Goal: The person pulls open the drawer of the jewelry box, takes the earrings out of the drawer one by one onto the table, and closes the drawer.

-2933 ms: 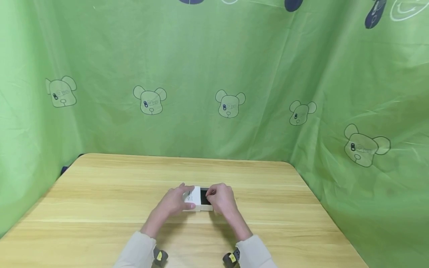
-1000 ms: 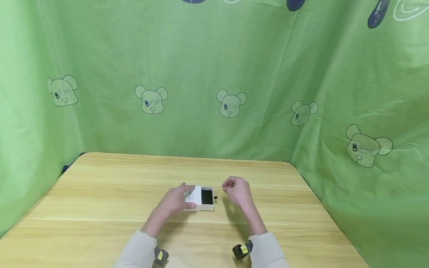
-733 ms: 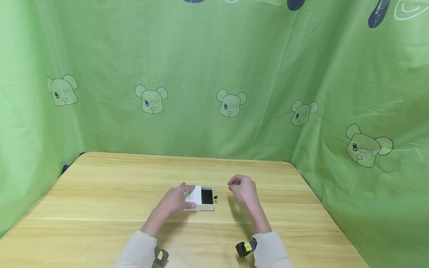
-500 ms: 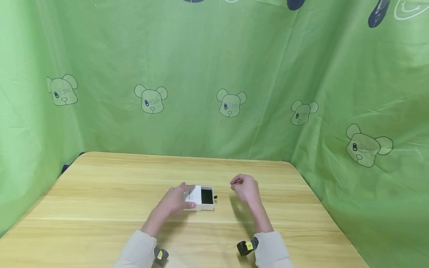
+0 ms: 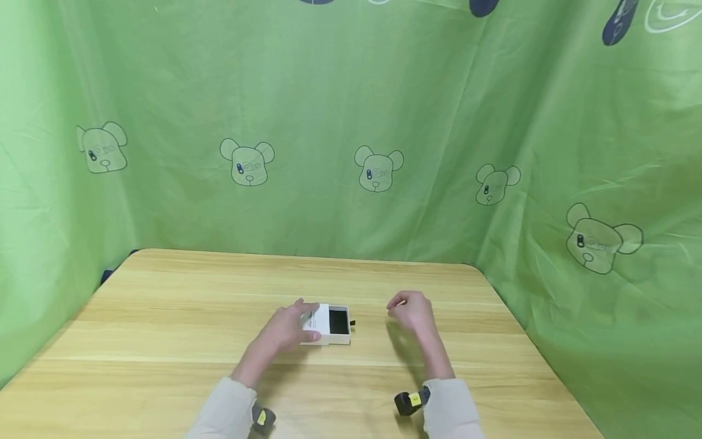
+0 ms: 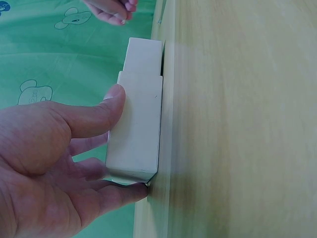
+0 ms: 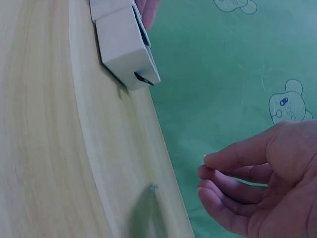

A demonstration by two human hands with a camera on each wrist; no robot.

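My left hand (image 5: 282,329) grips the sleeve of a white drawer-style gift box (image 5: 323,324), thumb on the near side and fingers behind it. The box's tray (image 5: 339,339) is slid partly out to the right, showing a black lining (image 5: 338,322) and a black ribbon tab (image 5: 353,323) at its end. To the right of the box, my right hand (image 5: 412,310) is held above the table, thumb and fingertips together. In the right wrist view a tiny bright piece (image 7: 205,156) shows at those fingertips, its kind too small to tell. Below lies a small sparkling thing (image 7: 154,187) on the tabletop.
The wooden table (image 5: 181,390) reaches to a green curtain (image 5: 307,219) printed with bear heads at the back and sides. A black strap device (image 5: 263,419) sits on the left wrist, another device (image 5: 406,402) on the right.
My right hand has left the box's tray, moved right and lately come down a little toward the table, uncovering the black lining and ribbon tab. My left hand and the box have stayed put.
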